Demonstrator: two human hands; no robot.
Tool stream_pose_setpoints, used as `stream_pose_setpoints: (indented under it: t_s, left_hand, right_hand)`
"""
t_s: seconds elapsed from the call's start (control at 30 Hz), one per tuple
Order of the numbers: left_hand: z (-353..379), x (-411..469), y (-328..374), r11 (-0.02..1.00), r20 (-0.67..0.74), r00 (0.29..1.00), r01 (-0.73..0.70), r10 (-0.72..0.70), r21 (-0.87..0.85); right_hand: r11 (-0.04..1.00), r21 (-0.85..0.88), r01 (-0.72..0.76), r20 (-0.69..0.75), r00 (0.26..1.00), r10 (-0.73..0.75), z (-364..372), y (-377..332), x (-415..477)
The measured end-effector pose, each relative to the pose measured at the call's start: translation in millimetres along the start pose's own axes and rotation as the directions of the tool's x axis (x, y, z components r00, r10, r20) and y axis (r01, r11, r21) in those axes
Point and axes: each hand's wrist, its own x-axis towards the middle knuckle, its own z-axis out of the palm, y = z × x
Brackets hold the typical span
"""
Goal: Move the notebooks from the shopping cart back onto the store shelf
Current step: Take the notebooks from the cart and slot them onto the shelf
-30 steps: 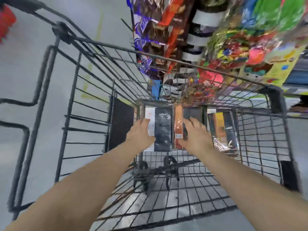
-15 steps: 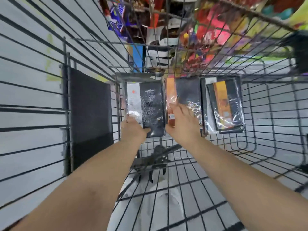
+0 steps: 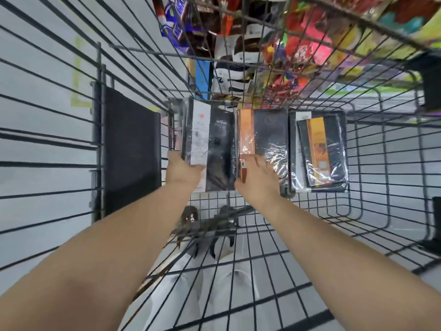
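Head view: three wrapped notebooks (image 3: 319, 151) lie side by side on the shopping cart (image 3: 260, 235) floor at 12 o'clock, none shelved yet. The left grip (image 3: 182, 172) grasps the left notebook (image 3: 214, 139) at its near corner. The right grip (image 3: 259, 177) lies on the middle notebook (image 3: 269, 130), hold unclear. The store shelf (image 3: 310, 44) is at 1 o'clock.

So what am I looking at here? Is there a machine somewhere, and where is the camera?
There is no machine: these are a person's two bare arms. The single camera sits on their head and looks down, so you see what they see. Below is a wire shopping cart. At the far end of its floor, plastic-wrapped notebooks lie side by side. The left hand grips the white-banded notebook at its near left corner. The right hand lies flat on the orange-banded notebook beside it. A third pile to the right is untouched. Beyond the wires are shelves of colourful packets.
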Motion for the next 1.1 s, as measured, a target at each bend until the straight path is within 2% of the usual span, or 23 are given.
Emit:
stream_pose_setpoints:
  t_s: [0.03,0.1,0.23,0.3,0.4,0.47,0.53,0.67,0.77,0.8,0.93,1.03,1.1]
  left_hand:
    - [-7.0,-7.5,6.3,0.997,0.004,0.997,-0.074,0.075,-0.013]
    - [-27.6,-21.8,22.7,0.974,-0.019,0.976,-0.216,0.218,0.066]
    - [-78.2,-39.7,49.9,0.89,-0.058,0.917,-0.366,0.394,0.271]
    - [-97.5,-44.9,53.1,0.825,-0.059,0.883,-0.408,0.465,0.392]
    - [-113.5,-52.2,55.6,0.732,-0.069,0.828,-0.449,0.557,0.513]
    - [-118.0,-55.5,58.8,0.696,-0.054,0.818,-0.449,0.572,0.56]
    - [-119.0,-56.1,61.6,0.678,-0.031,0.825,-0.442,0.565,0.587]
    - [-117.6,-50.5,61.7,0.667,-0.025,0.828,-0.432,0.56,0.607]
    - [-117.1,-49.2,61.1,0.674,-0.019,0.826,-0.446,0.564,0.589]
    - [-116.8,-49.3,61.2,0.673,-0.019,0.823,-0.45,0.567,0.586]
    - [-116.8,-45.9,60.6,0.668,-0.058,0.81,-0.439,0.584,0.601]
    - [-116.1,-43.5,59.0,0.66,-0.068,0.797,-0.445,0.6,0.605]
    - [-114.2,-41.8,58.3,0.656,-0.057,0.792,-0.459,0.607,0.599]
  right_hand:
    - [1.0,-0.02,-0.005,0.011,1.0,0.005,0.7,-0.6,-1.6]
    - [0.999,-0.05,-0.015,0.051,0.999,0.018,3.7,-3.9,-3.9]
    - [0.999,0.007,-0.046,0.201,0.979,0.044,21.7,-23.9,-0.6]
    - [0.996,0.041,-0.08,0.289,0.955,0.065,36.1,-37.5,4.0]
    - [0.968,0.109,-0.225,0.339,0.924,0.177,57.3,-55.5,12.5]
    - [0.944,0.084,-0.318,0.387,0.884,0.264,71.5,-62.1,17.2]
    - [0.946,0.007,-0.325,0.416,0.861,0.292,84.5,-66.9,17.9]
    - [0.965,-0.042,-0.257,0.366,0.895,0.254,94.3,-69.1,13.8]
    - [0.935,0.079,-0.345,0.204,0.924,0.324,92.6,-66.1,16.4]
    - [0.908,0.124,-0.4,0.177,0.909,0.377,92.6,-66.1,18.4]
    - [0.78,0.237,-0.579,0.242,0.813,0.53,93.6,-75.9,28.1]
    - [0.732,0.261,-0.629,0.171,0.776,0.607,90.3,-77.8,33.4]
    - [0.748,0.253,-0.614,0.134,0.788,0.601,88.8,-75.8,30.5]
